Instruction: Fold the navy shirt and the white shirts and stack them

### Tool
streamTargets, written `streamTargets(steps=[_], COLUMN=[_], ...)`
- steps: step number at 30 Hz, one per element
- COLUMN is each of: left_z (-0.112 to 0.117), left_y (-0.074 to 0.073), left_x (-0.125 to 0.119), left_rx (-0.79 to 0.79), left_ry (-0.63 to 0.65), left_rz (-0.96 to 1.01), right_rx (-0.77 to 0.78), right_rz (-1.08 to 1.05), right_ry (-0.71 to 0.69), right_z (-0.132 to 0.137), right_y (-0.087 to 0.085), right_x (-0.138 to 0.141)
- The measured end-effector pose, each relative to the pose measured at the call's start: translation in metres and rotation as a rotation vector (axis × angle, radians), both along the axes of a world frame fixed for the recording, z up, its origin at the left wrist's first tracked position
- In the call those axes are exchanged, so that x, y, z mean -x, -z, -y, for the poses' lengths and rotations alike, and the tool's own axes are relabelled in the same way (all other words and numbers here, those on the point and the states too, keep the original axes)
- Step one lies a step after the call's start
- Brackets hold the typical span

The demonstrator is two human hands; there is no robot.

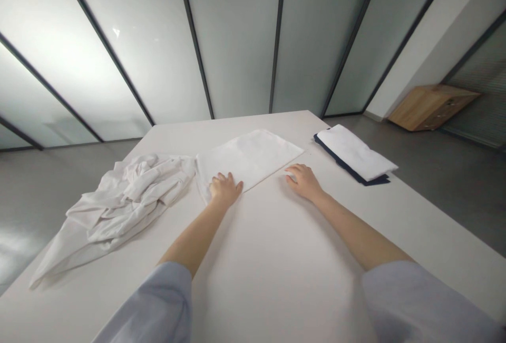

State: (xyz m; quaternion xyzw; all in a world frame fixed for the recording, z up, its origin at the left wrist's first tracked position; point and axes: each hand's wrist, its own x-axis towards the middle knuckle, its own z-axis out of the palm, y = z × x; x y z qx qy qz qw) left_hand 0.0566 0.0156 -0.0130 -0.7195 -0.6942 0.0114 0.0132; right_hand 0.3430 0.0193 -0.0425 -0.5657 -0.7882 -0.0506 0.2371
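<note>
A folded white cloth point(253, 156) lies flat on the white table point(276, 258) ahead of me. My left hand point(224, 189) rests palm down on its near left corner, fingers spread. My right hand point(302, 179) lies at the cloth's near right edge, fingers bent over the fabric's edge; I cannot make out whether they pinch it.
A crumpled heap of white garments point(122, 201) lies at the left of the table. A folded stack, white on dark blue point(356, 156), sits at the right edge. Frosted glass panels stand behind the table. A wooden cabinet point(430, 106) is on the floor far right.
</note>
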Motion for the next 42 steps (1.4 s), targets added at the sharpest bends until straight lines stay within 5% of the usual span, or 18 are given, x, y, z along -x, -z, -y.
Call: streamTargets(steps=[7, 12, 15, 17, 19, 22, 26, 31, 37, 42], left_z=[0.044, 0.041, 0.004, -0.022, -0.042, -0.055, -0.057, -0.061, -0.061, -0.053], left_y=[-0.021, -0.019, -0.018, -0.014, -0.006, 0.011, 0.025, 0.024, 0.018, 0.018], left_x=[-0.053, -0.044, -0.011, 0.017, 0.041, 0.060, 0.059, 0.057, 0.054, 0.052], left_rx=[0.151, 0.143, 0.101, -0.106, -0.263, -0.213, -0.077, -0.037, 0.068, 0.214], left_ry=[0.374, 0.496, 0.435, 0.273, 0.063, -0.083, -0.032, 0.067, -0.057, -0.030], left_rz=[-0.046, 0.052, 0.321, 0.441, 0.443, 0.395, 0.317, 0.436, 1.064, 1.532], right_rx=[0.278, 0.352, 0.258, 0.190, 0.145, 0.099, 0.106, 0.218, 0.324, 0.486], right_rz=[0.034, -0.051, -0.127, -0.192, -0.231, -0.247, -0.232, -0.270, -0.728, -1.143], right_ry=[0.127, 0.187, 0.274, 0.338, 0.398, 0.438, 0.434, 0.415, 0.251, 0.155], right_z=[-0.024, -0.048, -0.052, -0.053, -0.054, -0.055, -0.054, -0.049, -0.047, -0.045], right_y=[-0.009, -0.002, 0.009, 0.017, 0.023, 0.030, 0.030, 0.020, 0.013, 0.011], right_x=[0.005, 0.015, 0.022, 0.023, 0.021, 0.017, 0.017, 0.022, 0.025, 0.025])
